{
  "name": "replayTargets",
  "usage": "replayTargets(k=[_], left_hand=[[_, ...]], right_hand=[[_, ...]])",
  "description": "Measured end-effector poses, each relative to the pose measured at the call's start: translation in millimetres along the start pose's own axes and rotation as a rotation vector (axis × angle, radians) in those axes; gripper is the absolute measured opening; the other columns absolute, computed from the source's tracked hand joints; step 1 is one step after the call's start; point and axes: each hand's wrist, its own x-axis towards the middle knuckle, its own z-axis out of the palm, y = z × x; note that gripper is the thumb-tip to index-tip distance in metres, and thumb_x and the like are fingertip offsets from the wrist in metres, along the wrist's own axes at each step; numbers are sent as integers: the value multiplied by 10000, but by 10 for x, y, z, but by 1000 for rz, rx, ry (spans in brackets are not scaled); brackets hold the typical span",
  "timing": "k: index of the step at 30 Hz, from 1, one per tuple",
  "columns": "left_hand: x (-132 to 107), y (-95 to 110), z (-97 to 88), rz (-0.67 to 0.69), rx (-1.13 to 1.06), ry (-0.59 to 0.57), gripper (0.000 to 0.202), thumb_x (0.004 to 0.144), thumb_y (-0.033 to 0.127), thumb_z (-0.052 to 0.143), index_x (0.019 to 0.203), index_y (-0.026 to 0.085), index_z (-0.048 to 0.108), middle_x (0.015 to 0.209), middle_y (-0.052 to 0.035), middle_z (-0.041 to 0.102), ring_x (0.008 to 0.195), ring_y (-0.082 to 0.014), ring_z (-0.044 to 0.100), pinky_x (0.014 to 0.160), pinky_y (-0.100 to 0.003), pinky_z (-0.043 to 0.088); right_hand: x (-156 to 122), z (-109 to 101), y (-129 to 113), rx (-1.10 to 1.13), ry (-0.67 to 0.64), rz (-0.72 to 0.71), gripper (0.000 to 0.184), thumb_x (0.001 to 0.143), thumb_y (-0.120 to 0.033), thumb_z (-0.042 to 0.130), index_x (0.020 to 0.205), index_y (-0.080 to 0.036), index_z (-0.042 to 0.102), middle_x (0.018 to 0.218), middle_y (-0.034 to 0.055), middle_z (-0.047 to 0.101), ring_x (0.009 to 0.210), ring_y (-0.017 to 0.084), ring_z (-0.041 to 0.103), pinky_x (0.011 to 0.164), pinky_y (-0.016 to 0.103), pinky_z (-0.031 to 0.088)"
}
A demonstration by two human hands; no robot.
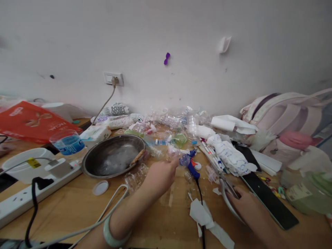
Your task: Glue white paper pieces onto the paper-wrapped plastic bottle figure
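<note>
My left hand [159, 174] reaches forward over the wooden table [64, 211], fingers pinched on a small clear plastic piece [173, 152] beside the blue glue gun [192, 165]. A pale green bangle [111, 235] circles that wrist. My right hand [246, 205] rests lower right, fingers curled round the handles of scissors [228, 193]. A round metal bowl [114, 155] with a wooden stick in it sits left of my left hand.
A white power strip [38, 183] with cables lies at left, with a water bottle [68, 143], red packet [31, 121] and white bowl [23, 166]. Clear plastic scraps [171, 121], markers [210, 154], a patterned cloth [229, 154], black tablet [267, 197] and pink backpack [287, 114] crowd the right.
</note>
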Motion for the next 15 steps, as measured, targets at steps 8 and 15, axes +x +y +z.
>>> replayTargets(k=[8, 15], left_hand=[[-427, 183, 198, -102, 21, -268, 269, 861, 173, 368, 990, 135, 601, 832, -157, 671, 815, -270, 646, 673, -354, 488], [-555, 305, 536, -62, 118, -166, 263, 856, 151, 407, 1005, 100, 617, 1063, -185, 613, 1023, -299, 550, 853, -420, 452]], right_hand=[[-64, 21, -166, -95, 14, 94, 349, 800, -515, 410, 798, -224, 603, 850, 96, 683, 788, 269, 633, 592, 310, 398], [-118, 116, -148, -132, 94, 16, 282, 816, -457, 428, 801, -209, 562, 830, 80, 675, 788, 250, 622, 589, 297, 358]])
